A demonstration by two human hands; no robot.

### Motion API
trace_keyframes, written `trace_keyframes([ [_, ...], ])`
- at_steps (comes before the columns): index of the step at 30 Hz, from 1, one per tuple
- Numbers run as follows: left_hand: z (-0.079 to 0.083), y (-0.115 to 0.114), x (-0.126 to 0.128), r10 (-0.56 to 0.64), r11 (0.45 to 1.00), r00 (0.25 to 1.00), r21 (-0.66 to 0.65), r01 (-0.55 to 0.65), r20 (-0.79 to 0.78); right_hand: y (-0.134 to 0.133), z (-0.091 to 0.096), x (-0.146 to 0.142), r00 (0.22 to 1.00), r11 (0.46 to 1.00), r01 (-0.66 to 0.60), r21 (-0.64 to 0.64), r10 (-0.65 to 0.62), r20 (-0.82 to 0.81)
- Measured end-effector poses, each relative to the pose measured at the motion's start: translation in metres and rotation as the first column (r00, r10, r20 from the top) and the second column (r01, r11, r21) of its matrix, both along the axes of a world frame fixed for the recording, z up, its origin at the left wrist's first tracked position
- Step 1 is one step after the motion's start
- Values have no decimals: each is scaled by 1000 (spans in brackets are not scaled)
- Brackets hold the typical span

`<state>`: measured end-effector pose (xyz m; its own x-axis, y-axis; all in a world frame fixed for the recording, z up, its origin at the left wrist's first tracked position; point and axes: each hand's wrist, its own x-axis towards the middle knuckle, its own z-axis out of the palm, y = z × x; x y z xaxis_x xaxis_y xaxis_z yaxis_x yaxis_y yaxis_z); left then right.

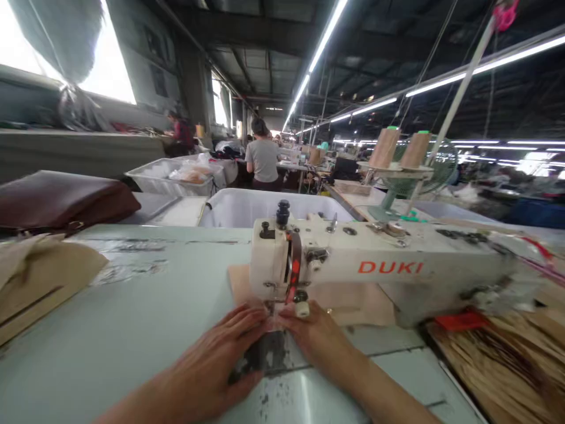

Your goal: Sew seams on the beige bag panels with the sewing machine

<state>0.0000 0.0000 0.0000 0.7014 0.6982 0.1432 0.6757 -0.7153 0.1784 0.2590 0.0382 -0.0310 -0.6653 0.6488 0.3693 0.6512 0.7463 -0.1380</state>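
Both hands lie flat on the tabletop [110, 330] under the head of the white sewing machine [379, 265]. The left hand [220, 359] presses down with fingers spread, no grip closed on anything, its fingertips at the needle. The right hand [315, 335] lies at 3 o'clock of the left, likewise flat and open, fingertips nearly meeting the left's. Between them sits a dark worn patch of the machine bed [269, 353]. A tan fabric piece [353, 303] lies at 12 o'clock of the right hand, under the machine arm.
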Motion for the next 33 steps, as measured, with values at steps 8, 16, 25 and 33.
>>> trace_keyframes([
  [8, -5, -2, -1, -17, 1000, 998, 25, 15, 66, 2, 1, -4, 1000, 1000, -8, 2, 8, -6],
  [16, 5, 2, 5, -152, 970, 964, 221, 102, 220, 2, -4, -6, 996, 1000, 11, -12, -12, -94],
  [25, 13, -4, 9, -122, 924, 979, 379, 52, 163, -1, 0, -8, 995, 997, 39, -61, -44, -88],
  [33, -39, -45, -1, 36, 899, 951, 405, -166, 308, -56, 20, 41, 857, 852, 515, -94, -509, 86],
])
